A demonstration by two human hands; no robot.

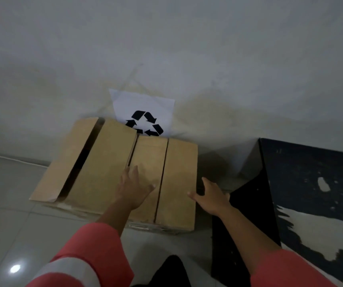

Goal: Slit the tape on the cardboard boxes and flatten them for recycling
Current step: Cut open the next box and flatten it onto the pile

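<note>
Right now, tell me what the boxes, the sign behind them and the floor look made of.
Boxes: plain brown cardboard, matte, with creased flaps. Sign: likely thin white paper, edges uneven. Floor: probably glazed tile, glossy, with joint lines and glare.

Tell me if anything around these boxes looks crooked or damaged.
The recycling sign on the wall sits tilted. On the left box, the flaps gape apart, unlike the right box, and its near left corner is creased.
</note>
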